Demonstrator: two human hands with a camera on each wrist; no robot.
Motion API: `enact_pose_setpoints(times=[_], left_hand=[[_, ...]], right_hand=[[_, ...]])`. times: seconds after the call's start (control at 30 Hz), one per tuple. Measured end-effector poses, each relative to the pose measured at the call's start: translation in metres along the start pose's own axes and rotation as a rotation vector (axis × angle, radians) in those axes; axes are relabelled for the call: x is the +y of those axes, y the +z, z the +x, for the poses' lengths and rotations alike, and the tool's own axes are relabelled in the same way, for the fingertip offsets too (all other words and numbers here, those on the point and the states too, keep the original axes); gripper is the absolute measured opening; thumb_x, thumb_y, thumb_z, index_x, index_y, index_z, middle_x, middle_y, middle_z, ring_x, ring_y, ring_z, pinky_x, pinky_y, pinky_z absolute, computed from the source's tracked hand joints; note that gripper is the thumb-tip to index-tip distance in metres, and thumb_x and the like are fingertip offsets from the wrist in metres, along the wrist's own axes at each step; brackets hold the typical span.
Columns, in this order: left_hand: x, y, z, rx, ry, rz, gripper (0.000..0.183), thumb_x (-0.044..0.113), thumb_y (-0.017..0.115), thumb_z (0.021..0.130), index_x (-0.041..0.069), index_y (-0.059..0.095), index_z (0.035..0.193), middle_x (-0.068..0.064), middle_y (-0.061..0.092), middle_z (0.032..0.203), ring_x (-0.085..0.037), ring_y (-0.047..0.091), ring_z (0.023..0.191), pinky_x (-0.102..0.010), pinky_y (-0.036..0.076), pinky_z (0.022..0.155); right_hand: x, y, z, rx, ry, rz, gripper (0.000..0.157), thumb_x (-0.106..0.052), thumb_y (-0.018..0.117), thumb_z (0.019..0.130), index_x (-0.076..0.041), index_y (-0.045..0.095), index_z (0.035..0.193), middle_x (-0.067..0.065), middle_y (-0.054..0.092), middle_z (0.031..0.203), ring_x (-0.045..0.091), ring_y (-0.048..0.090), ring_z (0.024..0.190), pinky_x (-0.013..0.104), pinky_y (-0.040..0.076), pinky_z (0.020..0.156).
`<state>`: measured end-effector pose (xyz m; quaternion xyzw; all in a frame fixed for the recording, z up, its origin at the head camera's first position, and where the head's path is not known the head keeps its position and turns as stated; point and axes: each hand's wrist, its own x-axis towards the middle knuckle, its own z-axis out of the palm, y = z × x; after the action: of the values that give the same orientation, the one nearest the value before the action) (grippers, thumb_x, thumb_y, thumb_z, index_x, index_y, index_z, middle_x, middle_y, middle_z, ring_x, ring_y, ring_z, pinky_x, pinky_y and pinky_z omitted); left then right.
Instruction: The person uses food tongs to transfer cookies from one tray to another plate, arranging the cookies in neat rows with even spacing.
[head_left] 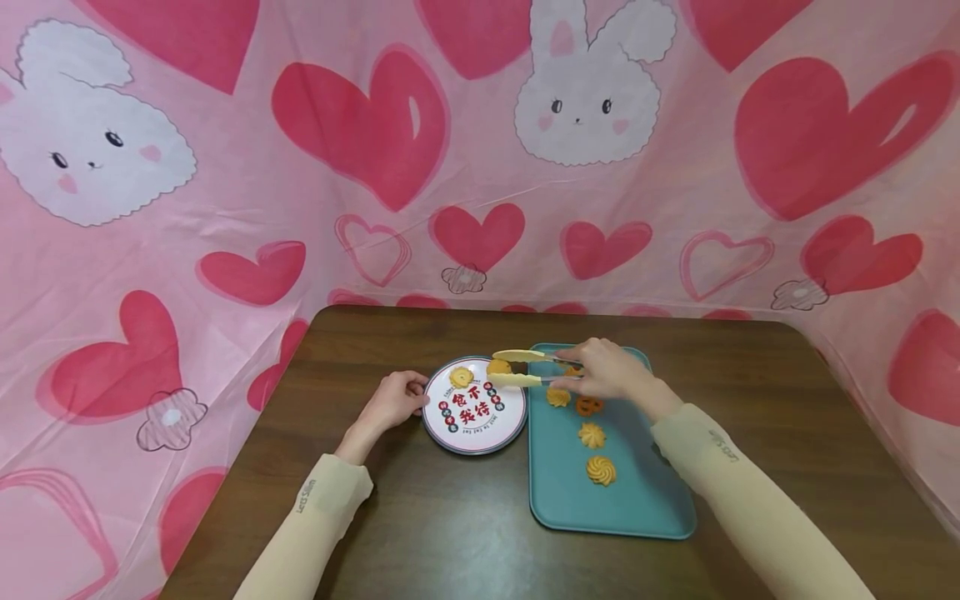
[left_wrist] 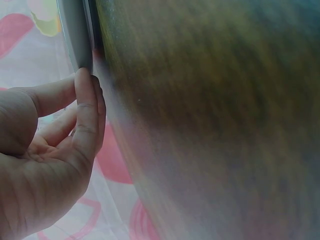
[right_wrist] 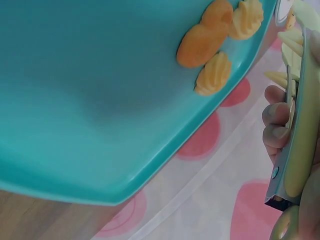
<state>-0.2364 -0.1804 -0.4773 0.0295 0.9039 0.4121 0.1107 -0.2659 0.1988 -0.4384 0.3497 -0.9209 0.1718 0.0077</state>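
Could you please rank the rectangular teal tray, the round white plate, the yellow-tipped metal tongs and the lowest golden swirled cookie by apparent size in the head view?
1. Rectangular teal tray
2. Round white plate
3. Yellow-tipped metal tongs, judged by the part the right hand leaves visible
4. Lowest golden swirled cookie

Head camera looks forward, down — wrist cameras sit nearer, the right also catching the tray (head_left: 637, 504).

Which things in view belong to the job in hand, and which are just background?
In use:
- left hand, holding plate
- right hand, holding tongs
- tonged cookie
- plated cookie
- teal tray
- tray cookies

Background:
- wooden table
- heart-patterned cloth
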Motion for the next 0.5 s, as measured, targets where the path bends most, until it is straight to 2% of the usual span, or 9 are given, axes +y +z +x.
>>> enact_pose_setpoints(times=[0.17, 0.5], left_hand=[[0.0, 0.0, 0.0, -0.002, 0.0, -0.005, 0.033, 0.005, 0.071, 0.091, -0.004, 0.064, 0.122, -0.011, 0.061, 0.091, -0.018, 0.062, 0.071, -0.03, 0.057, 0.067], [0.0, 0.0, 0.0, -0.001, -0.008, 0.002, 0.034, 0.006, 0.071, 0.092, -0.003, 0.064, 0.123, -0.01, 0.061, 0.092, -0.019, 0.062, 0.072, -0.031, 0.057, 0.069]], right_hand=[[-0.005, 0.004, 0.005, -0.036, 0.027, -0.02, 0.056, -0.044, 0.078, 0.085, -0.007, 0.069, 0.126, -0.01, 0.03, 0.046, 0.006, 0.02, 0.039, 0.025, 0.022, 0.043], [-0.008, 0.012, 0.012, -0.039, 0.018, -0.033, 0.052, -0.044, 0.079, 0.083, -0.01, 0.072, 0.122, -0.009, 0.037, 0.048, 0.006, 0.025, 0.04, 0.025, 0.022, 0.042]])
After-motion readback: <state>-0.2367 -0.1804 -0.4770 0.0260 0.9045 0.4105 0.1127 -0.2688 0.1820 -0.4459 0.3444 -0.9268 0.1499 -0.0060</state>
